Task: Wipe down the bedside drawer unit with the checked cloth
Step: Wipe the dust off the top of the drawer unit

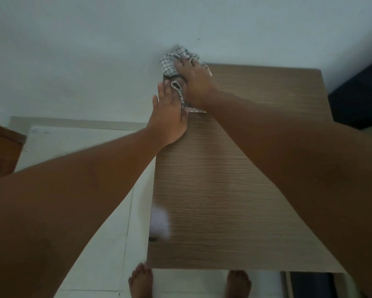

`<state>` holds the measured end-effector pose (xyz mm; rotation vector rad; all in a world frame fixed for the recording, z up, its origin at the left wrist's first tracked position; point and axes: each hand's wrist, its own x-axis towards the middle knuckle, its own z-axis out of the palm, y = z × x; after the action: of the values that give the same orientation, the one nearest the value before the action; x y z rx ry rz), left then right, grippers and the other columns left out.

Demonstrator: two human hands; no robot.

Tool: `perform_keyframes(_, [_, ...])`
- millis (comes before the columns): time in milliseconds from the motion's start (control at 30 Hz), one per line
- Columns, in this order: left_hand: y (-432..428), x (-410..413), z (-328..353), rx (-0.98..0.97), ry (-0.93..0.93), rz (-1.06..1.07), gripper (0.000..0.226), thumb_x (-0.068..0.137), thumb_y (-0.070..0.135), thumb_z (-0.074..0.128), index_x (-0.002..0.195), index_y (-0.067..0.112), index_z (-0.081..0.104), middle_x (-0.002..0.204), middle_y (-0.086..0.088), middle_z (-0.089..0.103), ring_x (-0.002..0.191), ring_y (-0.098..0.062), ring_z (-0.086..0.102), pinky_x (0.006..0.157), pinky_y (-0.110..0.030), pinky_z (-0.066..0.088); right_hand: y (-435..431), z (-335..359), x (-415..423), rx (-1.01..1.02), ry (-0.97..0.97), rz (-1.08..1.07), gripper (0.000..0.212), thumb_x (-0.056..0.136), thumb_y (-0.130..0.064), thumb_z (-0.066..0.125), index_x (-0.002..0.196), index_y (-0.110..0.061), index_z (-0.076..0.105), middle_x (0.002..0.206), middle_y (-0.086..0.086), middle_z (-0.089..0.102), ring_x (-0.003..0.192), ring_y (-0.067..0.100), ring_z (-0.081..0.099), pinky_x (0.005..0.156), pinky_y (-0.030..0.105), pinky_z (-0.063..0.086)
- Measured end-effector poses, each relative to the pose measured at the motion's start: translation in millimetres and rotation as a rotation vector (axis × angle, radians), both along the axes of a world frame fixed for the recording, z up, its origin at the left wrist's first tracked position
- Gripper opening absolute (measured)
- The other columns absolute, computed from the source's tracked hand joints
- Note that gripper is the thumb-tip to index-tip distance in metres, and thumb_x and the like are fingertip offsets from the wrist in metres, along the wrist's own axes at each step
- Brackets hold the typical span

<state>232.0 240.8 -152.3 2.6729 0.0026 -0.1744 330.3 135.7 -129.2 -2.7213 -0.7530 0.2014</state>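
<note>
Two bare forearms are filling the lower part of the head view, reaching forward from either side over the bedside drawer unit (pixel 234 179), whose wood-grain top is running away from the camera toward a pale wall (pixel 94 61). Below the unit's near edge, two bare feet (pixel 141 280) are standing on the white tiled floor (pixel 107 211), one just off the near left corner and the other further right. A blurred whitish patch is showing near the unit's near left edge; what it is cannot be told. The left hand (pixel 170 117) is lying flat on the top along the left edge, toward the far left corner, palm down and fingers (pixel 161 91) stretched straight and released, gripping nothing, though the fingertips are touching a trailing hem of the checked cloth (pixel 170 64). The right hand (pixel 193 80) is pressing down on that cloth right at the far left corner of the unit, fingers spread and slightly curled over the bunched fabric, holding it against the surface. The cloth is white with a thin dark grid; part of it is puffing up beyond the corner against the wall, and a strip of it is poking out beneath the right wrist onto the top. To the far right a dark object is sitting beside the unit, too dim to identify, and a brown wooden panel (pixel 0 151) is showing at the left edge of the view.
</note>
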Motion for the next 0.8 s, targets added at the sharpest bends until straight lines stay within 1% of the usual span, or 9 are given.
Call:
perform_keyframes(100, [2, 4, -4, -0.008, -0.018, 0.005, 0.068, 0.106, 0.027, 0.036, 0.158, -0.003, 0.006, 0.167, -0.023, -0.002, 0.155, -0.036, -0.010, 0.124, -0.052, 0.000, 2, -11, 2, -0.104, 0.038, 0.008, 0.056, 0.108, -0.027, 0.030, 0.161, -0.017, 0.012, 0.168, 0.013, 0.010, 0.155, 0.037, 0.006, 0.127, 0.049, 0.009])
perform_keyframes(167, [2, 5, -5, 0.013, -0.029, 0.002, 0.067, 0.105, 0.027, 0.036, 0.158, -0.003, 0.008, 0.167, -0.022, 0.001, 0.156, -0.035, -0.007, 0.125, -0.053, 0.001, 1, -16, 0, -0.102, 0.016, -0.003, 0.055, 0.107, -0.027, 0.029, 0.160, -0.018, 0.016, 0.168, 0.013, 0.010, 0.155, 0.035, 0.005, 0.127, 0.048, 0.007])
perform_keyframes(267, [3, 5, -5, 0.029, -0.059, 0.000, 0.065, 0.104, 0.025, 0.034, 0.158, -0.003, 0.010, 0.167, -0.022, 0.005, 0.156, -0.034, -0.003, 0.125, -0.051, 0.001, -4, -15, 5, -0.076, -0.027, 0.010, 0.051, 0.105, -0.027, 0.033, 0.156, -0.022, 0.031, 0.167, 0.011, 0.017, 0.155, 0.032, 0.011, 0.127, 0.048, 0.011])
perform_keyframes(367, [2, 7, -5, -0.006, -0.065, 0.011, 0.062, 0.105, 0.022, 0.032, 0.158, -0.004, 0.012, 0.167, -0.023, 0.007, 0.156, -0.033, -0.002, 0.126, -0.050, 0.002, -12, -10, 12, -0.055, -0.013, 0.041, 0.049, 0.100, -0.024, 0.040, 0.149, -0.021, 0.042, 0.166, 0.010, 0.021, 0.155, 0.032, 0.013, 0.125, 0.049, 0.014])
perform_keyframes(433, [0, 8, -6, -0.016, -0.071, 0.020, 0.062, 0.105, 0.022, 0.031, 0.158, -0.004, 0.013, 0.167, -0.022, 0.007, 0.157, -0.033, -0.001, 0.126, -0.051, 0.005, -15, -11, 12, -0.030, -0.021, 0.040, 0.048, 0.098, -0.024, 0.040, 0.146, -0.021, 0.043, 0.165, 0.009, 0.025, 0.153, 0.031, 0.018, 0.125, 0.049, 0.018])
perform_keyframes(567, [0, 5, -8, -0.054, -0.077, 0.031, 0.060, 0.105, 0.022, 0.031, 0.158, -0.001, 0.014, 0.168, -0.020, 0.006, 0.157, -0.031, 0.000, 0.125, -0.054, 0.010, -18, -18, -2, -0.075, -0.053, 0.011, 0.057, 0.100, -0.027, 0.034, 0.157, -0.017, 0.028, 0.166, 0.007, 0.023, 0.153, 0.028, 0.020, 0.125, 0.046, 0.017])
perform_keyframes(667, [2, -2, -7, -0.112, -0.107, 0.006, 0.060, 0.103, 0.018, 0.033, 0.157, 0.000, 0.017, 0.168, -0.019, 0.008, 0.157, -0.032, 0.000, 0.124, -0.059, 0.012, -24, -17, -18, -0.055, -0.069, 0.015, 0.057, 0.097, -0.028, 0.032, 0.154, -0.020, 0.036, 0.164, 0.004, 0.029, 0.151, 0.026, 0.024, 0.124, 0.045, 0.018])
perform_keyframes(733, [3, -11, -6, -0.148, -0.105, 0.007, 0.059, 0.102, 0.015, 0.033, 0.158, 0.001, 0.017, 0.168, -0.019, 0.008, 0.157, -0.034, -0.001, 0.123, -0.056, 0.009, -30, -18, -32, -0.014, -0.060, 0.021, 0.057, 0.095, -0.029, 0.032, 0.150, -0.021, 0.043, 0.163, 0.006, 0.031, 0.151, 0.027, 0.025, 0.124, 0.046, 0.019])
perform_keyframes(800, [4, -21, -7, -0.165, -0.111, 0.011, 0.057, 0.103, 0.014, 0.032, 0.157, -0.002, 0.019, 0.167, -0.021, 0.009, 0.156, -0.036, -0.001, 0.124, -0.055, 0.008, -38, -20, -48, 0.011, -0.073, 0.025, 0.053, 0.097, -0.030, 0.032, 0.146, -0.020, 0.048, 0.164, 0.011, 0.028, 0.153, 0.032, 0.021, 0.124, 0.049, 0.018])
